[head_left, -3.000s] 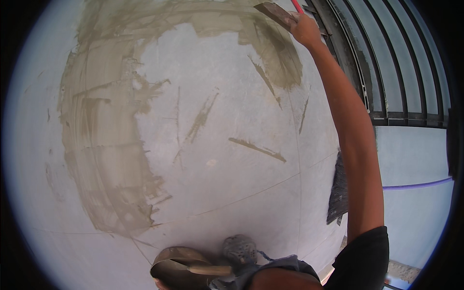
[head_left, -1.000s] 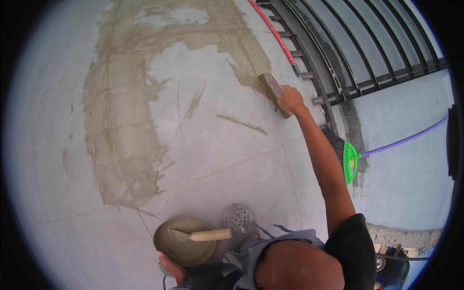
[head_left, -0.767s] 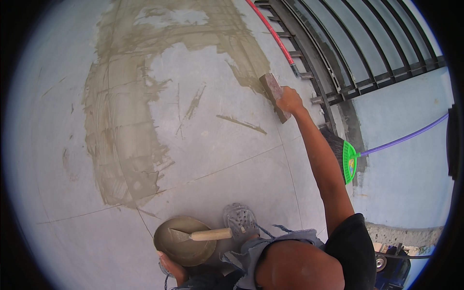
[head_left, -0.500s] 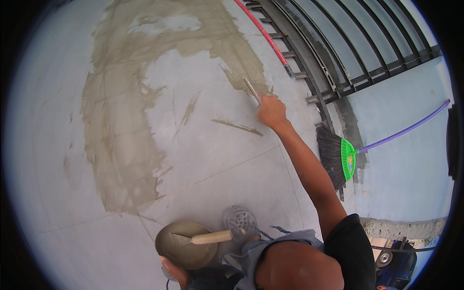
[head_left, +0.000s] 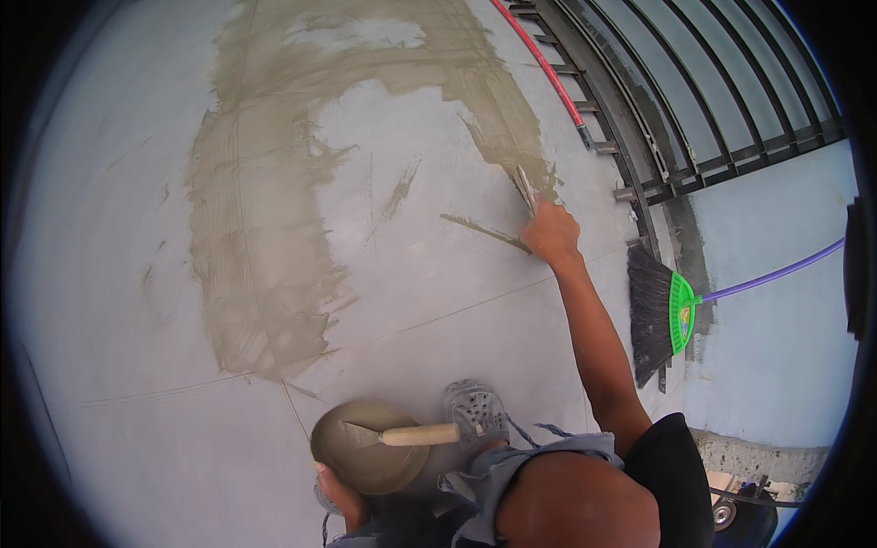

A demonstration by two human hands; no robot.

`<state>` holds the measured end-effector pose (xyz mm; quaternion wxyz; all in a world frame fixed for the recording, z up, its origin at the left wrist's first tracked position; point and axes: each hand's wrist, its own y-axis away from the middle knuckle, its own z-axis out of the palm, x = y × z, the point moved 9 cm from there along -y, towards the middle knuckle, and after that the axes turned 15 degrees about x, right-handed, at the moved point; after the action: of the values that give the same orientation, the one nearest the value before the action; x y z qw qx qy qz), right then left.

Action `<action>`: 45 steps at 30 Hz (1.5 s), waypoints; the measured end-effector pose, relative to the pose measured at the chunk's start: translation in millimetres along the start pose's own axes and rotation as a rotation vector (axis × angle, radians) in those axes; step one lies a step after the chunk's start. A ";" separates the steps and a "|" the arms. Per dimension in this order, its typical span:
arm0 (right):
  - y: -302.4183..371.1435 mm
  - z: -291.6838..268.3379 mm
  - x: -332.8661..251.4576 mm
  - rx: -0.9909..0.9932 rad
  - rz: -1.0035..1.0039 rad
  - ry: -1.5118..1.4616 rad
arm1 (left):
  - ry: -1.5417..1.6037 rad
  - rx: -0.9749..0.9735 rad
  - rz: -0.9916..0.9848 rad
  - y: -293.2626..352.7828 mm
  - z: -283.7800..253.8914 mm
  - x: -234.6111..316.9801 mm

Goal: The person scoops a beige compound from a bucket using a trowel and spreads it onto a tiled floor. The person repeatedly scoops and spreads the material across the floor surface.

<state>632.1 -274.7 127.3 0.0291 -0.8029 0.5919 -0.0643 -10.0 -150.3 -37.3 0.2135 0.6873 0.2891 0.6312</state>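
Observation:
My right hand, arm stretched out, grips a flat trowel, seen nearly edge-on. Its blade lies at the near end of the right strip of a wet grey-brown coating spread on pale floor tiles. Close to my body, my left hand holds the rim of a round bowl; most of its fingers are hidden. Across the bowl rests a small putty knife, its wooden handle sticking out over the right rim and its blade in the grey-brown paste.
A broom with black bristles, green head and purple handle lies at right. Beyond it run a dark metal grille and a red pipe. My grey clog stands beside the bowl. A smear marks the bare tile.
The whole view has shifted, so floor things appear farther right. My right hand with the trowel has come slightly nearer to me. My left hand stays at the bowl.

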 end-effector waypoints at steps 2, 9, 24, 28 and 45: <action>11.0 -8.4 1.4 0.070 -0.001 0.005 | -0.020 -0.021 0.013 -1.3 -2.9 -1.8; 54.5 11.6 16.2 0.014 -0.071 0.006 | -0.021 -0.129 0.048 9.2 16.4 11.2; 116.3 85.4 -13.5 -0.248 0.203 -1.163 | -0.185 -0.045 0.087 27.0 21.6 59.1; 129.0 24.2 -30.8 0.240 -0.138 -0.733 | -0.113 -0.009 0.089 19.2 22.3 68.5; 336.1 -49.7 -194.9 -0.672 -0.976 -0.559 | 0.135 0.064 0.030 23.9 29.8 63.0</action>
<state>250.3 -187.3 121.8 -0.1033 -0.9311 0.1178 0.3294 24.8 -123.9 22.0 0.1618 0.6539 0.3126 0.6697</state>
